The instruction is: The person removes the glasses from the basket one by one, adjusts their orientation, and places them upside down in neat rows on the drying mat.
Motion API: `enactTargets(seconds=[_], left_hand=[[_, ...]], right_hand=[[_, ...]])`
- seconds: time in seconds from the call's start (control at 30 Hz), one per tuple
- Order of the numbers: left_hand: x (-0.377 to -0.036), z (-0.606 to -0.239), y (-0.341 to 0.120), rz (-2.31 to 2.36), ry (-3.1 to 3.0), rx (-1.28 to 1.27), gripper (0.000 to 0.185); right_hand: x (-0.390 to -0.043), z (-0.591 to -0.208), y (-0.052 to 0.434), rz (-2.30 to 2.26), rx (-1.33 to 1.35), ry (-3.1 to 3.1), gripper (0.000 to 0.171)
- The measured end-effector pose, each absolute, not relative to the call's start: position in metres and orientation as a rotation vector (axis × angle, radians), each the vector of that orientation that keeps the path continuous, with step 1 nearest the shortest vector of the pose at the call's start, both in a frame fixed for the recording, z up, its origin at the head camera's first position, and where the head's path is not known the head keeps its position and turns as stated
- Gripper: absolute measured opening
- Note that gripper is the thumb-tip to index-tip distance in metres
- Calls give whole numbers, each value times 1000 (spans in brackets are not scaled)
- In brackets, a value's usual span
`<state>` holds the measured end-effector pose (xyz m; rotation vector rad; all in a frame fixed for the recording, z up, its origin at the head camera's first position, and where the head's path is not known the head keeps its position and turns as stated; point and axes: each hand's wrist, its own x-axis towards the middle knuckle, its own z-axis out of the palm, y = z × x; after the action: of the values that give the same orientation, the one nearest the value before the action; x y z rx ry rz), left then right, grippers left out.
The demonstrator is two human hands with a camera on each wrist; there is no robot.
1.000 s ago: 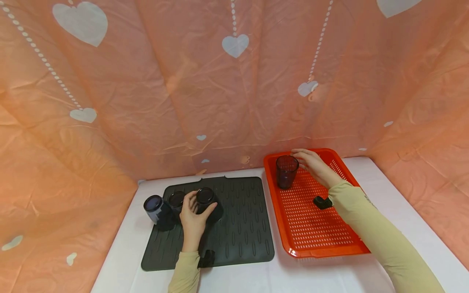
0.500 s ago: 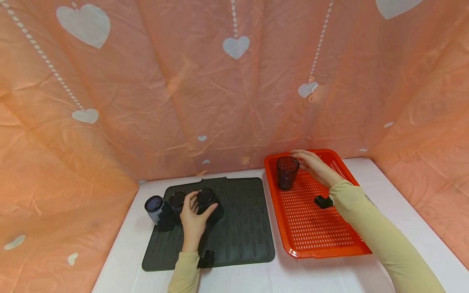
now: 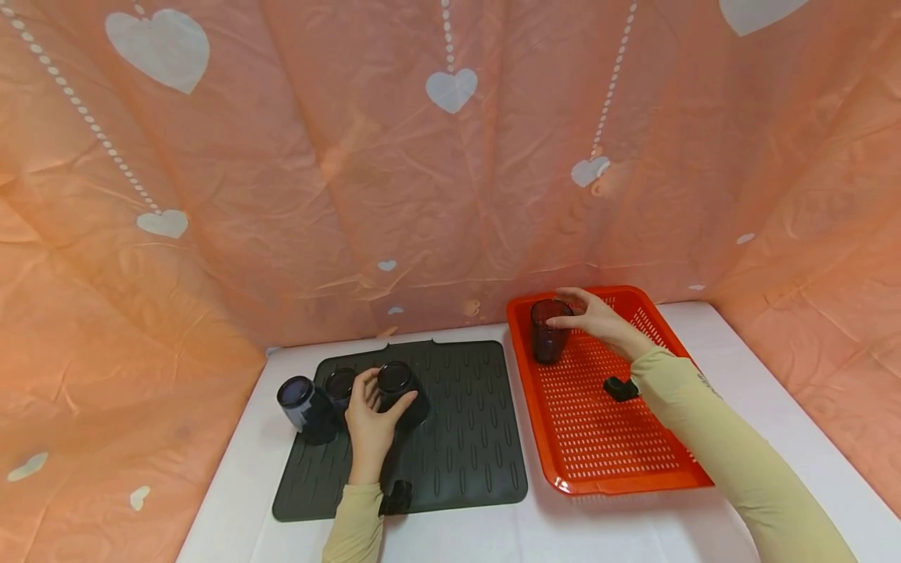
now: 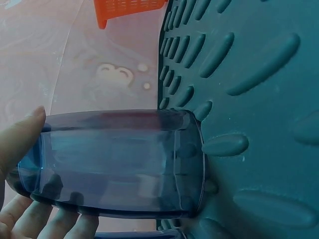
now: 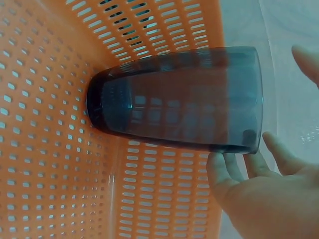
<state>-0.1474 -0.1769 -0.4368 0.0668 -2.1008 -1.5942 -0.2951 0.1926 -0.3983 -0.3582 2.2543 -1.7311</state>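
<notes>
Your right hand [image 3: 598, 319] rests relaxed against the rim of the dark translucent plastic tumbler [image 3: 548, 331], which stands upright in the orange perforated plastic tray [image 3: 619, 453], at about 11 o'clock on the tray floor. In the right wrist view the fingertips [image 5: 222, 167] touch the lip with the thumb held apart, so nothing clamps it; a sideways nudge there could tip this tall tumbler toward the near tray wall.

Your left hand [image 3: 371, 418] curls around the inverted blue-tinted plastic cup [image 3: 399, 389] on the dark grey ribbed silicone mat [image 3: 464, 446], at about 10 o'clock on the mat. The thumb [image 4: 20, 137] presses one side, the fingers [image 4: 47, 221] the other. Two more dark cups [image 3: 320, 400] stand just beside it at 9 o'clock; if you lift with a swing, you risk knocking them off the mat edge. The raised ribs could also catch the rim if you drag.
</notes>
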Motion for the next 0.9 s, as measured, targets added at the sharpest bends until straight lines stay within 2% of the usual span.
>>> enactTargets(seconds=[0.53, 0.77, 0.9], left_hand=[[-148, -438, -178, -1593, -2092, 57, 62], [-163, -469, -189, -1602, -2072, 80, 65], [-165, -473, -191, -1598, -2065, 80, 66]], right_hand=[[-295, -402, 188, -1602, -456, 2359, 87], [-298, -405, 188, -1496, -500, 2418, 90], [-300, -408, 188, -1487, -520, 2430, 89]])
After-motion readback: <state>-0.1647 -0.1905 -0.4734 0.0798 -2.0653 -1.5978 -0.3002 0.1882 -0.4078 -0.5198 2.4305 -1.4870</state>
